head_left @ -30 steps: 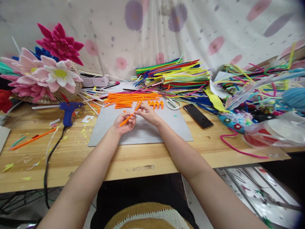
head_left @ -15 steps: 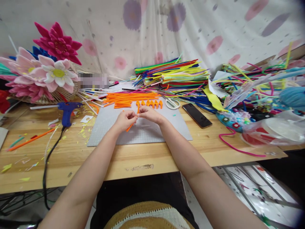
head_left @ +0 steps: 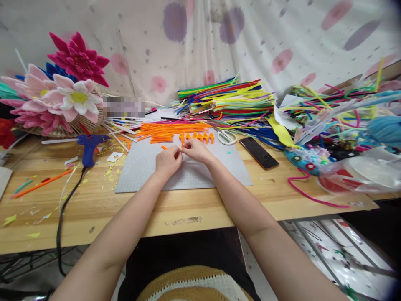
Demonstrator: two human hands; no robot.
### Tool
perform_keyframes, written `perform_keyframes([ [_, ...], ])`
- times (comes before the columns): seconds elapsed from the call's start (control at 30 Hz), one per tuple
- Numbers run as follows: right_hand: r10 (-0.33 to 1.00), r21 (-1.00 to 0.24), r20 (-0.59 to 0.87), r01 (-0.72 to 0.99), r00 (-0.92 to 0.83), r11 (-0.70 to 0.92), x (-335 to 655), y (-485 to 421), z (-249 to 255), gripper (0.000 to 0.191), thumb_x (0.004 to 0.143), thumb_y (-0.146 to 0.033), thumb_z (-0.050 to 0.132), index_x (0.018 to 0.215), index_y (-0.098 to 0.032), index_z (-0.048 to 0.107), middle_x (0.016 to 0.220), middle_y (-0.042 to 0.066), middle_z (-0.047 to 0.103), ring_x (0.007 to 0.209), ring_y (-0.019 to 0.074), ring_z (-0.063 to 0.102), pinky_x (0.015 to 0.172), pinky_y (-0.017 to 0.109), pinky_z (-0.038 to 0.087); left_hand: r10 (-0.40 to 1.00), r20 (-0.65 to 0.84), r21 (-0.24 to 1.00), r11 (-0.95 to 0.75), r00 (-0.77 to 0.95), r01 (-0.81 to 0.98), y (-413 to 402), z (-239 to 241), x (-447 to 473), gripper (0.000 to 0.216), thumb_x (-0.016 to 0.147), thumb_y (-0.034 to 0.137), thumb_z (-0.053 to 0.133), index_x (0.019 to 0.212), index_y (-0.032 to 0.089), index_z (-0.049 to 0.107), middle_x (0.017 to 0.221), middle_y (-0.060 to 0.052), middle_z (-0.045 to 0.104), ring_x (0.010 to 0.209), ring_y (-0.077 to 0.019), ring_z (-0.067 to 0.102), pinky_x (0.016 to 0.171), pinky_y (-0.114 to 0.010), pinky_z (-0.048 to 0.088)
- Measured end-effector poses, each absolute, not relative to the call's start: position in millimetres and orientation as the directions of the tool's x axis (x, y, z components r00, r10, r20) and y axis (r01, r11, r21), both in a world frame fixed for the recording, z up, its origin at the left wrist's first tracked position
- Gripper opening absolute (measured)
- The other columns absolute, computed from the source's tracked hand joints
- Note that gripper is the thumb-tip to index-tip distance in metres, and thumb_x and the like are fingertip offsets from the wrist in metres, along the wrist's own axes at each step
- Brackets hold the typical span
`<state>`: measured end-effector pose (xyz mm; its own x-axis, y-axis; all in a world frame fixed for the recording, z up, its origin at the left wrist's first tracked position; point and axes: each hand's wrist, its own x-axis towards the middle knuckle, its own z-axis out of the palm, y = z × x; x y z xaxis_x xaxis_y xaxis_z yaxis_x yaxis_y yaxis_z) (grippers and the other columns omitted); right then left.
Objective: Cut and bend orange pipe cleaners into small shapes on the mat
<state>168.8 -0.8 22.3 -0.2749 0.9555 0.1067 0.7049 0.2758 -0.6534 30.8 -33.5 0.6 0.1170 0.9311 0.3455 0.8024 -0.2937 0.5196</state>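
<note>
Over the grey cutting mat (head_left: 140, 175), my left hand (head_left: 168, 162) and my right hand (head_left: 196, 149) meet with their fingertips together. Both are closed on an orange pipe cleaner (head_left: 182, 139), whose end stands upright at the fingertips. Another orange end pokes out beyond my left hand; whether it is the same piece is hidden by the fingers. Just behind my right hand is a row of bent orange pipe cleaner pieces (head_left: 205, 137). Short cut orange lengths (head_left: 161, 138) lie behind my left hand, with longer orange stems (head_left: 178, 127) farther back.
White-handled scissors (head_left: 227, 137) and a phone (head_left: 258, 153) lie to the right. A blue glue gun (head_left: 89, 148) with a black cord is on the left, near fuzzy flowers (head_left: 78, 98). Bundles of coloured pipe cleaners (head_left: 228, 98) are heaped at the back.
My left hand has turned over, its back now facing up. The orange end that hung below it toward me now shows beyond it. My right hand has barely moved.
</note>
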Motion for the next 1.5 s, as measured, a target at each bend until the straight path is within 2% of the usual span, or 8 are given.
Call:
perform_keyframes([
  [0.13, 0.939, -0.72, 0.123, 0.623, -0.321, 0.307, 174, 2, 20, 0.022, 0.076, -0.033, 0.052, 0.065, -0.014, 0.056, 0.063, -0.001, 0.053, 0.061, 0.0086, 0.044, 0.057, 0.021, 0.03, 0.991, 0.133, 0.918, -0.132, 0.025, 0.374, -27, -4, 27, 0.019, 0.073, 0.035, 0.056, 0.071, 0.017, 0.06, 0.066, -0.003, 0.065, 0.061, -0.0158, 0.061, 0.06, -0.027, 0.043],
  [0.3, 0.929, -0.757, 0.152, 0.564, -0.337, 0.329, 174, 2, 17, 0.016, 0.075, -0.028, 0.051, 0.07, -0.014, 0.056, 0.064, -0.002, 0.052, 0.06, 0.0084, 0.043, 0.058, 0.022, 0.03, 0.986, -0.158, 0.986, 0.16, 0.05, -0.04, -28, -1, 29, 0.032, 0.058, 0.038, 0.071, 0.078, 0.015, 0.062, 0.068, -0.004, 0.065, 0.06, -0.0167, 0.062, 0.053, -0.026, 0.045],
  [0.53, 0.935, -0.828, 0.202, 0.46, -0.292, 0.322, 168, 5, 10, 0.01, 0.073, -0.025, 0.053, 0.073, -0.015, 0.055, 0.067, -0.002, 0.055, 0.061, 0.0091, 0.046, 0.061, 0.023, 0.034, 0.995, -0.046, 0.994, 0.036, -0.093, -0.107, -25, 2, 28, 0.022, 0.054, 0.031, 0.074, 0.062, 0.014, 0.063, 0.055, 0.0, 0.059, 0.051, -0.0101, 0.054, 0.051, -0.021, 0.039],
  [0.77, 0.952, -0.955, 0.097, 0.241, -0.29, 0.171, 146, 2, -2, 0.013, 0.068, -0.026, 0.061, 0.07, -0.015, 0.054, 0.063, -0.003, 0.055, 0.058, 0.0085, 0.048, 0.058, 0.022, 0.038, 0.945, -0.134, 0.95, 0.037, -0.298, -0.31, -21, 0, 29, 0.015, 0.05, 0.02, 0.072, 0.055, 0.014, 0.059, 0.053, 0.002, 0.058, 0.049, -0.0084, 0.051, 0.052, -0.022, 0.039],
  [0.93, 0.961, -0.984, 0.033, 0.16, -0.276, 0.08, 135, 1, -7, 0.012, 0.071, -0.024, 0.058, 0.068, -0.013, 0.061, 0.062, -0.002, 0.058, 0.059, 0.0083, 0.05, 0.061, 0.022, 0.039, 0.938, -0.194, 0.91, 0.064, -0.286, -0.409, -19, 0, 27, 0.019, 0.047, 0.021, 0.074, 0.055, 0.015, 0.058, 0.055, 0.001, 0.058, 0.052, -0.0093, 0.053, 0.054, -0.022, 0.041],
  [1.17, 0.949, -0.936, 0.03, 0.324, -0.315, 0.137, 142, -2, -5, 0.017, 0.071, -0.022, 0.054, 0.063, -0.012, 0.064, 0.058, -0.001, 0.058, 0.057, 0.0084, 0.049, 0.059, 0.021, 0.037, 0.983, -0.024, 0.979, -0.013, -0.18, -0.204, -19, 0, 24, 0.033, 0.049, 0.043, 0.075, 0.062, 0.014, 0.066, 0.061, -0.001, 0.062, 0.061, -0.0115, 0.054, 0.058, -0.023, 0.041],
  [1.3, 0.928, -0.861, -0.052, 0.487, -0.369, 0.145, 146, -8, -1, 0.018, 0.07, -0.024, 0.055, 0.061, -0.011, 0.064, 0.051, -0.003, 0.052, 0.05, 0.0072, 0.043, 0.052, 0.021, 0.032, 0.986, 0.01, 0.999, -0.017, -0.169, -0.038, -19, 3, 17, 0.034, 0.046, 0.041, 0.077, 0.063, 0.014, 0.067, 0.063, -0.002, 0.063, 0.063, -0.0127, 0.054, 0.06, -0.024, 0.041],
  [1.5, 0.915, -0.91, -0.071, 0.401, -0.397, 0.103, 149, -10, 2, 0.02, 0.07, -0.03, 0.057, 0.066, -0.011, 0.065, 0.05, -0.002, 0.053, 0.046, 0.0058, 0.041, 0.048, 0.02, 0.03, 0.971, -0.076, 0.982, 0.033, -0.226, -0.186, -19, 7, 17, 0.023, 0.053, 0.029, 0.074, 0.063, 0.014, 0.06, 0.061, 0.001, 0.057, 0.057, -0.01, 0.053, 0.056, -0.025, 0.044],
])
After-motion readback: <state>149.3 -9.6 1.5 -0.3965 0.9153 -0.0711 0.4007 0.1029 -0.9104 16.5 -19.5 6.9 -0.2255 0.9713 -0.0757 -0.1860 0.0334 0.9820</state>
